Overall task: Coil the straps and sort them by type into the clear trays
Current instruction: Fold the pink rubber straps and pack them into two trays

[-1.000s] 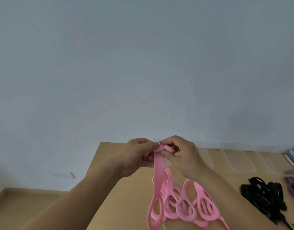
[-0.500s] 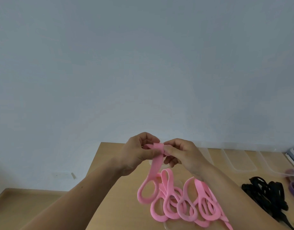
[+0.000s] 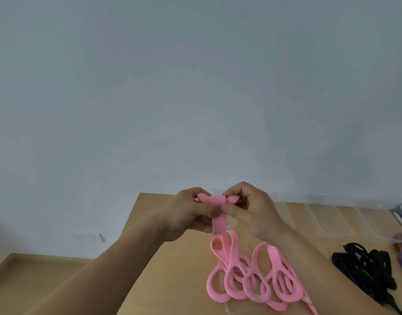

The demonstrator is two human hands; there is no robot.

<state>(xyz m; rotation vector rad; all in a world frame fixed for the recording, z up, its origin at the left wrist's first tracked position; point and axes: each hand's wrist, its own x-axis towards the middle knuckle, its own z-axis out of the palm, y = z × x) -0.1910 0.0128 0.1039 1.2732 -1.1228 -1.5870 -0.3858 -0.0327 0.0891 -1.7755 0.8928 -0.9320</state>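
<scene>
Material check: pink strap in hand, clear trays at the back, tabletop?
pink strap: soft matte fabric, perhaps hook-and-loop; fuzzy surface, bends into a tight coil without creasing.
clear trays: thin transparent plastic, slightly glossy; the tabletop shows through them.
tabletop: light brown wood-look, matte; whether solid wood or laminate cannot be told.

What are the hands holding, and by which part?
The left hand and right hand together pinch one pink strap at its folded, wrapped top end; its tail hangs below.
</scene>
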